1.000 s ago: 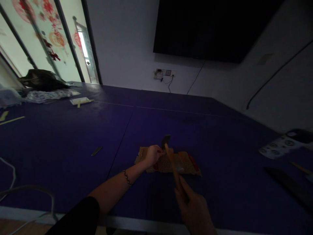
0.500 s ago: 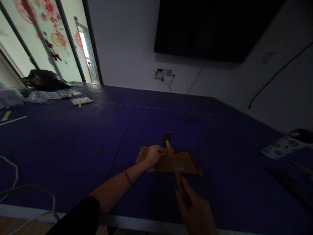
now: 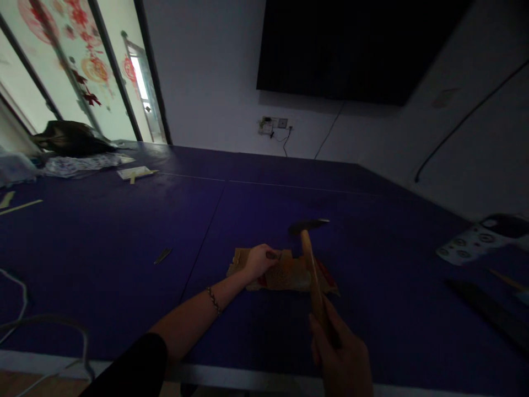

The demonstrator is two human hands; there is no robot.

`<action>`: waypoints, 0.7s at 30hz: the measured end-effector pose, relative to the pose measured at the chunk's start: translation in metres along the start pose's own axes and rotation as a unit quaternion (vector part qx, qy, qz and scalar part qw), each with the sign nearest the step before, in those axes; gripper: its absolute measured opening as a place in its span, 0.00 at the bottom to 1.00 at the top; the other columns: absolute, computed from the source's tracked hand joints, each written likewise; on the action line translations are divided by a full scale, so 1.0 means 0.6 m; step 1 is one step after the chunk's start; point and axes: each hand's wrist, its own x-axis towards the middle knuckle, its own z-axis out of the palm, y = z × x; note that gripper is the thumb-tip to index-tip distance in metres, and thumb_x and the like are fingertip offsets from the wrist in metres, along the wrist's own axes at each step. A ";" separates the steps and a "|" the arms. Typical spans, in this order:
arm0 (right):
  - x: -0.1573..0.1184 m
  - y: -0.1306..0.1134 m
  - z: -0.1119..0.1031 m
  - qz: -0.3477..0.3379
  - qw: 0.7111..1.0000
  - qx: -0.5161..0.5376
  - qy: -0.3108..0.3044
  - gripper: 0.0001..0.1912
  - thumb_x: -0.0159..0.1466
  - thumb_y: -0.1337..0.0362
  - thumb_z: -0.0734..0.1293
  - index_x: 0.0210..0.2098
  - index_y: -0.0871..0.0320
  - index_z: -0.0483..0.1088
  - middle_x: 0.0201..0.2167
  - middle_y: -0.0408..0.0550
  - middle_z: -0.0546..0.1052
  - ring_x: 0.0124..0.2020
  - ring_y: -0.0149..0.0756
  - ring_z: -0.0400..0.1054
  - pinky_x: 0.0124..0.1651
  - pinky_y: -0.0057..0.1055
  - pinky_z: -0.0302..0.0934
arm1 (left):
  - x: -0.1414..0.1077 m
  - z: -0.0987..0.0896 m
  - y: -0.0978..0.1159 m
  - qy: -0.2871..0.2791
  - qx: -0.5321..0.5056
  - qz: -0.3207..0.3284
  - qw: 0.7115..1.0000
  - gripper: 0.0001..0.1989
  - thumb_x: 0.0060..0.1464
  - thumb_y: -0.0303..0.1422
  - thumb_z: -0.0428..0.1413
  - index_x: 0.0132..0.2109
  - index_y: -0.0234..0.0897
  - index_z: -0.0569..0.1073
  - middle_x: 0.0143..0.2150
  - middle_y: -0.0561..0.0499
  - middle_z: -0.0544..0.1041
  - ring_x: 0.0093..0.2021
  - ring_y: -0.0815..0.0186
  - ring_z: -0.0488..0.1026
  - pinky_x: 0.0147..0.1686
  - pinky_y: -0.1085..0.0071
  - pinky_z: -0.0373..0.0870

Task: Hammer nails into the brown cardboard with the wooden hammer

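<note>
A piece of brown cardboard [image 3: 293, 274] with red and orange patches lies flat on the purple table [image 3: 144, 220]. My left hand [image 3: 261, 261] rests on its left part, fingers pinched; what they hold is too small and dark to name. My right hand [image 3: 343, 353] is wrapped round the lower end of the wooden handle of a hammer [image 3: 314, 270]. The dark hammer head is raised just beyond the cardboard's far edge, to the right of my left hand.
Thin metal pieces [image 3: 163, 255] lie to the left. A patterned case [image 3: 467, 246] and a dark flat bar [image 3: 483, 309] are at the right. Cables [image 3: 85, 342] cross the near left edge. A black bag [image 3: 74, 138] sits at the far left.
My right hand and the hammer have shifted to the right, and the hammer head now lies sideways, away from my left hand. My left hand stays on the cardboard.
</note>
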 end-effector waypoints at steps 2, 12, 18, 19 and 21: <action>0.002 0.007 -0.001 0.044 0.998 0.043 0.007 0.35 0.55 0.50 0.62 0.55 0.70 0.63 0.08 0.35 0.63 0.10 0.30 0.58 0.14 0.26 0.55 | 0.001 -0.001 0.003 -0.009 -0.001 0.006 1.000 0.10 0.45 0.31 0.60 0.38 0.37 0.78 0.37 0.51 0.77 0.36 0.67 0.72 0.37 0.74 0.66; 0.003 0.060 0.026 0.130 0.981 0.141 0.010 0.43 0.51 0.44 0.64 0.55 0.71 0.60 0.09 0.33 0.61 0.11 0.28 0.55 0.13 0.26 0.51 | 0.008 0.005 -0.008 -0.014 0.013 -0.003 1.000 0.09 0.49 0.36 0.58 0.28 0.36 0.78 0.36 0.52 0.76 0.36 0.68 0.72 0.35 0.74 0.65; 0.002 0.063 0.034 0.139 0.975 0.172 -0.018 0.42 0.51 0.46 0.63 0.55 0.71 0.60 0.12 0.33 0.60 0.11 0.26 0.53 0.13 0.25 0.51 | 0.011 0.003 -0.010 -0.025 0.019 0.004 1.000 0.07 0.49 0.36 0.58 0.32 0.38 0.79 0.38 0.53 0.76 0.38 0.68 0.72 0.38 0.74 0.65; 0.001 0.061 0.035 0.138 0.974 0.177 -0.017 0.41 0.52 0.46 0.63 0.55 0.71 0.60 0.12 0.33 0.59 0.11 0.26 0.53 0.12 0.25 0.50 | 0.011 0.003 -0.011 -0.027 0.020 0.005 0.999 0.07 0.48 0.36 0.58 0.32 0.38 0.79 0.38 0.53 0.76 0.38 0.67 0.72 0.39 0.74 0.65; 0.001 0.057 0.036 0.141 0.973 0.183 -0.016 0.40 0.52 0.47 0.63 0.55 0.71 0.60 0.11 0.32 0.58 0.11 0.26 0.52 0.12 0.25 0.49 | 0.013 0.003 -0.013 -0.032 0.022 0.006 0.999 0.06 0.48 0.35 0.58 0.32 0.38 0.79 0.38 0.53 0.76 0.39 0.67 0.72 0.39 0.74 0.66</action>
